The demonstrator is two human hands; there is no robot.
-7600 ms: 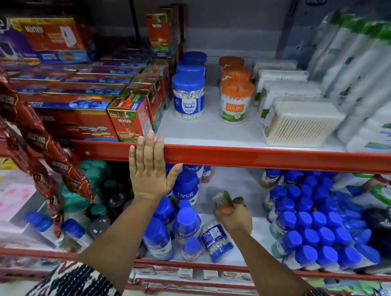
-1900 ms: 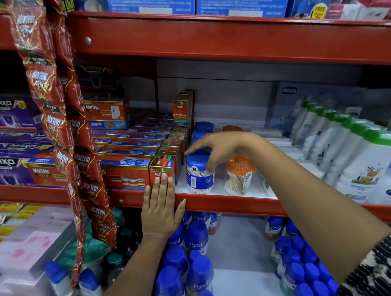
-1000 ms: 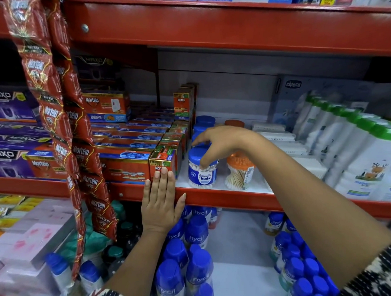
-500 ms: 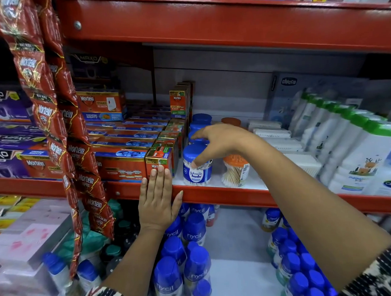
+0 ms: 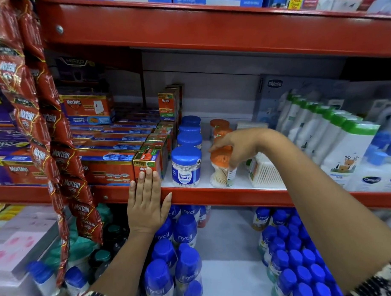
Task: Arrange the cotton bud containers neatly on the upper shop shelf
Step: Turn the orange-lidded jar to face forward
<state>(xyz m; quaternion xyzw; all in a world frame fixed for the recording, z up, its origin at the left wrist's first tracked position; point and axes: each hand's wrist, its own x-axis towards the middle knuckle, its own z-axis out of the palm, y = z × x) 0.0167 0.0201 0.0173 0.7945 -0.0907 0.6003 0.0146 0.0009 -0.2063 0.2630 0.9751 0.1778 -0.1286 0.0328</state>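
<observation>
On the white shelf board behind the red shelf edge stands a row of blue-lidded cotton bud jars; the front blue-lidded jar stands apart from both hands. To its right is a row of orange-lidded jars. My right hand grips the lid of the front orange-lidded jar, which tilts slightly. My left hand lies flat against the red shelf edge, fingers together, holding nothing. A clear rectangular cotton bud box sits right of the orange jars.
Red Mortein boxes crowd the shelf just left of the blue jars. White bottles with green caps fill the right side. Red sachet strips hang at the left. Blue-capped nycil bottles stand on the shelf below.
My right hand has left the front blue-lidded jar and moved right onto the front orange-lidded jar, gripping its lid. My left hand has stayed on the shelf edge.
</observation>
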